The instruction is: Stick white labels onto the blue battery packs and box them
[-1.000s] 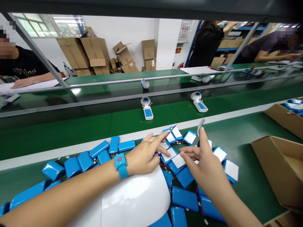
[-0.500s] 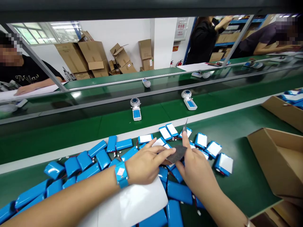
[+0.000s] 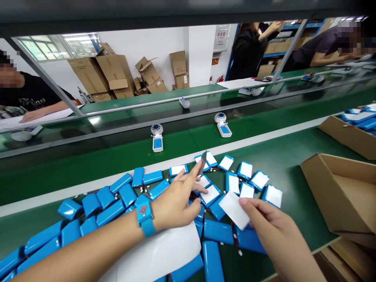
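We've got a white pad point(image 3: 234, 210) pinched in our right hand point(image 3: 277, 229), thumb on top, held over the blue packs point(image 3: 219, 231). Our left hand point(image 3: 176, 205) is loosely spread, a grey scrap point(image 3: 202, 161) at the index fingertip, right beside some packs topped with white pads. There's a white sheet point(image 3: 164, 252) under our left wrist, and an open box point(image 3: 326, 192) sits off to the right.

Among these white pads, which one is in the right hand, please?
The white pad lowest in the picture, pinched at its edge by the right hand. The other white pads in view lie on blue packs.
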Demonstrator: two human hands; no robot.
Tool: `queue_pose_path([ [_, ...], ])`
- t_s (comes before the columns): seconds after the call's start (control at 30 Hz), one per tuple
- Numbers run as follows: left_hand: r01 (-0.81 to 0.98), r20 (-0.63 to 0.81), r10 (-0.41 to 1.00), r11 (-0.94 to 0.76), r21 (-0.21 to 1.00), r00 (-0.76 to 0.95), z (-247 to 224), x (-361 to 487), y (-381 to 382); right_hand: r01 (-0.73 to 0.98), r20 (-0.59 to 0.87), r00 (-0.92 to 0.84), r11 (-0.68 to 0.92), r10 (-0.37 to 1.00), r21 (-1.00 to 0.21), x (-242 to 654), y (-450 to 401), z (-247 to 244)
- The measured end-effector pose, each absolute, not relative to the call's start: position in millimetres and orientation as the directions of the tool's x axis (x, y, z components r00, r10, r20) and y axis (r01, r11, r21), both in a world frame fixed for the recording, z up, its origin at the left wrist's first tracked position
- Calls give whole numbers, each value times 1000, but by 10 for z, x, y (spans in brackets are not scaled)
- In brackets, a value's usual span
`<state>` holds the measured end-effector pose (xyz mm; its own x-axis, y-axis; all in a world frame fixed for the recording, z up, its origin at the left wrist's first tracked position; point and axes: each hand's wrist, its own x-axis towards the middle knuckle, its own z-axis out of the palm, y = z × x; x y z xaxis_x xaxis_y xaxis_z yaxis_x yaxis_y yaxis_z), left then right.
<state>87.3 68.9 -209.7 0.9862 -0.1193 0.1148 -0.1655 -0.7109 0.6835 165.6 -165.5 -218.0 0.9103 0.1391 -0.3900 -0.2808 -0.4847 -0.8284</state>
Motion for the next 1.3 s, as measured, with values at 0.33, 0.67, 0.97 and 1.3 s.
queue_pose_path([
  [0.33,-18,96,33,-870,493,995,-2225,1188,321,-38,-270,918,-614,291,-789,1589,-1601,-2380],
  [0.67,46,-23,40,-880,474,999,-2080,1304,243,-128,-77,991,-611,-109,-781,1519,-2020,-2110],
  [0.97,-77,99,-35,-887,456,994,-2246,1369,-178,226,208,971,-757,121,-613,1363,-1952,-2578],
  [1.3,-61,112,24,-715,697,993,-2020,1252,-185,311,404,912,-755,67,-577,1491,-2299,-2283],
])
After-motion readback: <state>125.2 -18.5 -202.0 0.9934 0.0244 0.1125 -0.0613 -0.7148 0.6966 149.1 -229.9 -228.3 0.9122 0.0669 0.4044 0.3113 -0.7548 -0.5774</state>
